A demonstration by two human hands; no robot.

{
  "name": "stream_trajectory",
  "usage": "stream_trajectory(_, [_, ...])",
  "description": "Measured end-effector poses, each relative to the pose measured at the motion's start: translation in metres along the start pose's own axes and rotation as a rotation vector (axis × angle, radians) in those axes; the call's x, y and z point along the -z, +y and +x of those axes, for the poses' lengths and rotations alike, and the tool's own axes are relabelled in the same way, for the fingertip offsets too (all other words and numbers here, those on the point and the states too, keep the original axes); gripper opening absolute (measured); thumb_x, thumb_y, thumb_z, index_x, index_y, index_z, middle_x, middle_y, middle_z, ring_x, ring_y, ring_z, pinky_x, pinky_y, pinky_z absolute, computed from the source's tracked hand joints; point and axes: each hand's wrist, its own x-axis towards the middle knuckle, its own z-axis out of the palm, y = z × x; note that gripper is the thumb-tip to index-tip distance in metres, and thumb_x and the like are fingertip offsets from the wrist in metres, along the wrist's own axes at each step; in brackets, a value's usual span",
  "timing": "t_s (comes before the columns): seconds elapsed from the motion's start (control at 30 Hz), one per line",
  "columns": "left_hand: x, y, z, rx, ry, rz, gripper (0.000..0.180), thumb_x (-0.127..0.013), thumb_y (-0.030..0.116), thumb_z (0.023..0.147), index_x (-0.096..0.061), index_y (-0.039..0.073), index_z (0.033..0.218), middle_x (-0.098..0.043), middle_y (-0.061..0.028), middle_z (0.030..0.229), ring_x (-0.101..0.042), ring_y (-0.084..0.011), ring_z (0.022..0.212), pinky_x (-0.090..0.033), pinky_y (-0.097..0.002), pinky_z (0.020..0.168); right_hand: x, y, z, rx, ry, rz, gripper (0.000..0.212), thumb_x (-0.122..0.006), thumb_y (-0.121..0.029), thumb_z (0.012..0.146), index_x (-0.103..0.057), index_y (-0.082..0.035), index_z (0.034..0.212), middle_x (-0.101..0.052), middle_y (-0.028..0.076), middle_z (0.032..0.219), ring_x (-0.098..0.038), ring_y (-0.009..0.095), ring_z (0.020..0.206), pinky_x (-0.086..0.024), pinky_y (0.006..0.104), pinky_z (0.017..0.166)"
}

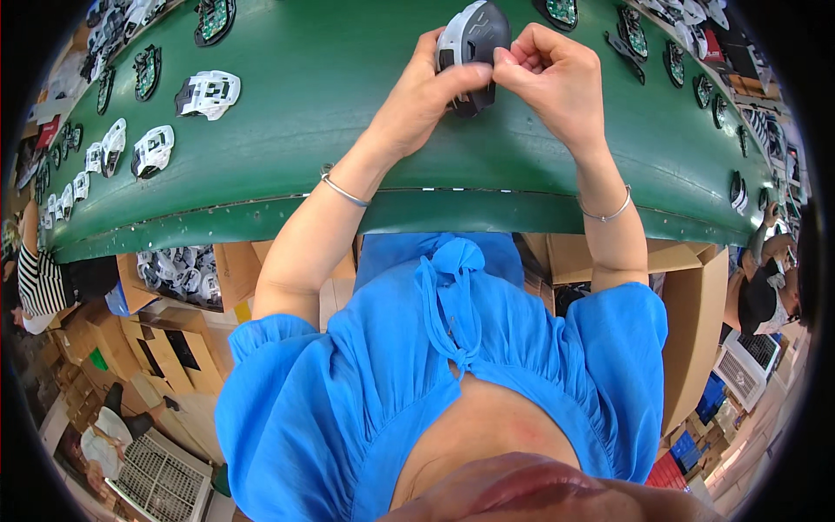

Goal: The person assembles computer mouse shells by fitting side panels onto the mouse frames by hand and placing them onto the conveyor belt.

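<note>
Above the green work surface, my left hand (pixel 424 94) is closed around a computer mouse (pixel 487 36) with a dark grey top and a white side shell. Its thumb lies across the lower part of the mouse. At the mouse's right edge, my right hand (pixel 557 80) has its thumb and forefinger pinched together, with the other fingers curled. Whatever may be between those fingertips is hidden or too small to tell. A white mouse shell (pixel 208 94) lies on the surface left of my left hand.
The green conveyor belt (pixel 330 165) carries mouse bases with green circuit boards (pixel 148 73) and several white shells (pixel 153 151). More boards (pixel 632 33) lie at right. Below the near edge stand cardboard boxes (pixel 696 348), one holding shells (pixel 181 271). Other people (pixel 769 283) sit at both sides.
</note>
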Motion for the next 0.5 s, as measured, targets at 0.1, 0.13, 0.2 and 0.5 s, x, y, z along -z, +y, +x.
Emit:
stream_trajectory(0.1, [0.004,-0.007,0.006,-0.094,-0.047,0.092,0.078,-0.077,0.023,0.076,-0.034,-0.002,0.135,-0.056,-0.0105,0.11,-0.058,-0.0151,0.095,-0.05,-0.0293,0.082,0.004,-0.003,-0.002,-0.053,-0.039,0.053,0.022,-0.069,-0.008,0.077,-0.053,-0.001,0.065,-0.048,-0.005,0.058,-0.039,0.002,0.055,-0.033,0.0183,0.05])
stream_trajectory(0.13, [0.003,-0.007,0.005,-0.091,-0.048,0.094,0.078,-0.077,0.023,0.076,-0.034,-0.002,0.135,-0.056,-0.0105,0.11,-0.058,-0.0151,0.095,-0.05,-0.0293,0.082,0.005,-0.005,-0.003,-0.078,-0.062,0.073,0.023,-0.068,-0.008,0.077,-0.051,-0.001,0.064,-0.047,-0.006,0.058,-0.038,0.002,0.055,-0.032,0.0184,0.049])
stream_trajectory(0.2, [0.001,-0.004,0.002,-0.124,-0.007,0.332,0.079,-0.078,0.022,0.075,-0.035,-0.003,0.135,-0.057,-0.0112,0.112,-0.059,-0.0166,0.095,-0.051,-0.029,0.082,-0.002,-0.008,-0.009,-0.077,-0.029,0.051,0.024,-0.068,-0.008,0.077,-0.051,-0.001,0.063,-0.046,-0.006,0.057,-0.038,0.002,0.054,-0.031,0.0187,0.049])
stream_trajectory(0.5, [-0.001,-0.003,0.003,-0.222,-0.058,0.441,0.073,-0.076,0.021,0.075,-0.038,-0.001,0.133,-0.061,-0.0129,0.108,-0.062,-0.018,0.093,-0.052,-0.0308,0.078,0.0,-0.008,-0.022,-0.087,0.051,0.104,0.019,-0.067,-0.011,0.072,-0.056,0.0,0.061,-0.049,0.001,0.049,-0.045,0.005,0.049,-0.037,0.0212,0.046])
